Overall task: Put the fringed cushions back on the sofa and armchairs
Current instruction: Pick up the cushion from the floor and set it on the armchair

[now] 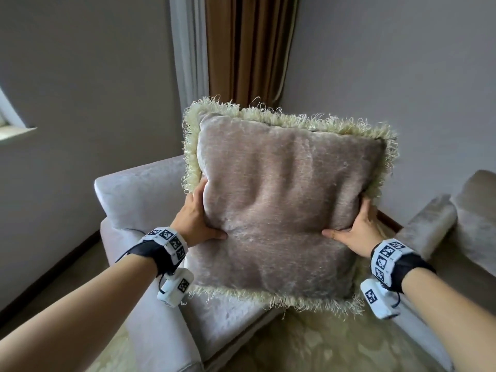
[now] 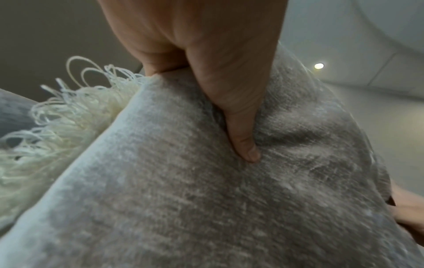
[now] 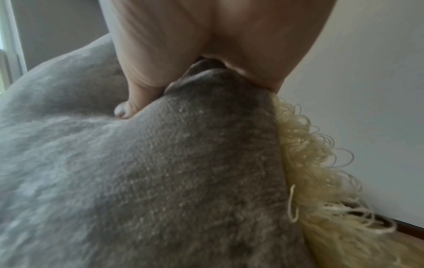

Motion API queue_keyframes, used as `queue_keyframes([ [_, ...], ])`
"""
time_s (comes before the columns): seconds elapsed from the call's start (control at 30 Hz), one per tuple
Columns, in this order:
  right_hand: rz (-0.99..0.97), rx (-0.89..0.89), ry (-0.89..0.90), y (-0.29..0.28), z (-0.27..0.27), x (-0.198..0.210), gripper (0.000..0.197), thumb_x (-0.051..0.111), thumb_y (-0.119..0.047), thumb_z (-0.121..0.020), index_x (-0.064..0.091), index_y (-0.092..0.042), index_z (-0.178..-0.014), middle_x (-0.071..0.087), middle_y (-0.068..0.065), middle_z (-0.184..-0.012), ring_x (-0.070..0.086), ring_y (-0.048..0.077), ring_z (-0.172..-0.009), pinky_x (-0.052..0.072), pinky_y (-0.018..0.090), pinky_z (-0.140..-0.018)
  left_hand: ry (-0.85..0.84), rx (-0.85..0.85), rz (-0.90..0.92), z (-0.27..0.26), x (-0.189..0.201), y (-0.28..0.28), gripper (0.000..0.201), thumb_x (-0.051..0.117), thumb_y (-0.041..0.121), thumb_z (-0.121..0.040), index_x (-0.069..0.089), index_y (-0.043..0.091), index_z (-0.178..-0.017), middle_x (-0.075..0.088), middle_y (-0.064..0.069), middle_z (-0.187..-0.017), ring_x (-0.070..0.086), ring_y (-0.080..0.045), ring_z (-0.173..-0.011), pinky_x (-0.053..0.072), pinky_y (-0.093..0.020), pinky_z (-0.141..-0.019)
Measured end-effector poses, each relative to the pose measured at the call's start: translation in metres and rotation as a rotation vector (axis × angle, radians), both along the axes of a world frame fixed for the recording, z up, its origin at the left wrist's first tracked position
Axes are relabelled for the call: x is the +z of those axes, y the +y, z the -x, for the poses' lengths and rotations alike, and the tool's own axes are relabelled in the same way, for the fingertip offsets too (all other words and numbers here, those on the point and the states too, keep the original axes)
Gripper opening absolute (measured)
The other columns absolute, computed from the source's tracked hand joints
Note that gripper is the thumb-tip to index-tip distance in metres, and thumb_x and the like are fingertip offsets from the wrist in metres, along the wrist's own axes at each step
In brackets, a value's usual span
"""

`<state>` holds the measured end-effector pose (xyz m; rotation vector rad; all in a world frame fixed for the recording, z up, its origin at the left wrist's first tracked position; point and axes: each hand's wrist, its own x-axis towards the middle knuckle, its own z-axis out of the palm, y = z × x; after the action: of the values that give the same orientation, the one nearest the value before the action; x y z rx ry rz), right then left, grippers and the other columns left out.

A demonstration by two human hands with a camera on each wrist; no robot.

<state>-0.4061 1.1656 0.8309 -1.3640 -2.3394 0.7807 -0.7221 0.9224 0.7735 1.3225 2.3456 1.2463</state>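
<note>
Two hands hold one cushion (image 1: 281, 200) upright in the air, above the seat of a pale armchair (image 1: 139, 200). Left hand (image 1: 197, 218) grips its left edge, thumb (image 2: 243, 127) pressed into the front, fingers curled behind. Right hand (image 1: 354, 232) grips the right edge the same way, thumb (image 3: 133, 98) dug into the fabric. Cream fringe (image 1: 268, 296) hangs just above the seat, another armchair (image 1: 440, 224) to the right

Head high; wrists close on cushion (image 1: 281, 200)
</note>
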Motion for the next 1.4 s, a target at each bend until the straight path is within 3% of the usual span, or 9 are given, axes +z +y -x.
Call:
queue_keyframes([
  [0.13,0.005,0.097,-0.011,0.045,0.074,-0.029,0.141,0.091,-0.046,-0.061,-0.009,-0.015,-0.155,0.016,0.020,-0.159,0.024,0.037,-0.144,0.023,0.043,-0.116,-0.019,0.086,0.045,0.050,-0.023,0.016,0.154,0.099,0.034,-0.039,-0.004,0.034,-0.153,0.023,-0.013,-0.152,0.027,-0.027,-0.141,0.032,-0.045,-0.115],
  [0.43,-0.064,0.231,-0.029,0.122,0.221,-0.072,0.138,0.097,-0.042,-0.048,0.014,-0.009,-0.153,0.031,0.024,-0.140,0.032,0.042,-0.134,0.026,0.041,-0.113,-0.113,0.242,0.115,0.157,-0.084,0.066,0.156,0.100,0.034,-0.037,-0.002,0.027,-0.155,0.024,-0.013,-0.152,0.029,-0.029,-0.137,0.033,-0.042,-0.113],
  [0.63,-0.005,0.284,-0.111,0.155,0.307,-0.120,0.141,0.095,-0.050,-0.047,0.010,-0.013,-0.153,0.029,0.021,-0.141,0.033,0.042,-0.133,0.031,0.046,-0.112,-0.185,0.366,0.174,0.205,-0.131,0.076,0.158,0.100,0.038,-0.034,0.000,0.027,-0.155,0.033,-0.017,-0.142,0.035,-0.031,-0.129,0.034,-0.042,-0.110],
  [0.8,0.085,0.381,-0.212,0.168,0.386,-0.192,0.136,0.094,-0.048,-0.053,0.009,-0.011,-0.152,0.028,0.019,-0.141,0.032,0.039,-0.134,0.030,0.045,-0.110,-0.241,0.487,0.240,0.240,-0.201,0.071,0.160,0.098,0.044,-0.030,0.001,0.025,-0.156,0.035,-0.017,-0.144,0.037,-0.032,-0.127,0.036,-0.040,-0.108],
  [0.97,0.131,0.491,-0.268,0.192,0.471,-0.277,0.134,0.094,-0.042,-0.057,0.005,-0.009,-0.152,0.026,0.020,-0.143,0.028,0.039,-0.136,0.025,0.041,-0.113,-0.302,0.655,0.342,0.272,-0.277,0.075,0.160,0.099,0.043,-0.034,-0.007,0.031,-0.154,0.038,-0.018,-0.131,0.041,-0.035,-0.120,0.041,-0.042,-0.103],
  [1.1,0.147,0.545,-0.268,0.213,0.531,-0.338,0.136,0.095,-0.038,-0.056,0.003,-0.013,-0.153,0.019,0.022,-0.150,0.025,0.039,-0.139,0.024,0.044,-0.114,-0.368,0.786,0.374,0.293,-0.331,0.090,0.161,0.099,0.044,-0.033,-0.007,0.033,-0.153,0.035,-0.018,-0.126,0.043,-0.039,-0.117,0.041,-0.045,-0.104],
  [1.23,0.127,0.536,-0.281,0.222,0.559,-0.399,0.139,0.096,-0.044,-0.050,0.005,-0.012,-0.149,0.019,0.022,-0.147,0.024,0.040,-0.138,0.025,0.045,-0.116,-0.313,0.899,0.343,0.298,-0.382,0.103,0.154,0.101,0.036,-0.028,0.003,0.029,-0.147,0.035,-0.021,-0.124,0.041,-0.037,-0.111,0.041,-0.044,-0.103],
  [1.33,0.117,0.541,-0.309,0.238,0.567,-0.438,0.138,0.096,-0.045,-0.048,0.009,-0.006,-0.147,0.018,0.023,-0.147,0.021,0.040,-0.140,0.021,0.042,-0.116,-0.256,0.910,0.326,0.298,-0.423,0.114,0.146,0.101,0.034,-0.023,0.016,0.019,-0.141,0.040,-0.017,-0.118,0.039,-0.033,-0.101,0.043,-0.046,-0.093],
  [1.4,0.123,0.547,-0.298,0.246,0.568,-0.450,0.141,0.097,-0.043,-0.047,0.007,-0.004,-0.149,0.014,0.025,-0.152,0.015,0.039,-0.143,0.016,0.040,-0.118,-0.222,0.902,0.339,0.297,-0.439,0.118,0.145,0.101,0.036,-0.021,0.020,0.012,-0.139,0.041,-0.017,-0.125,0.039,-0.033,-0.101,0.042,-0.047,-0.095],
])
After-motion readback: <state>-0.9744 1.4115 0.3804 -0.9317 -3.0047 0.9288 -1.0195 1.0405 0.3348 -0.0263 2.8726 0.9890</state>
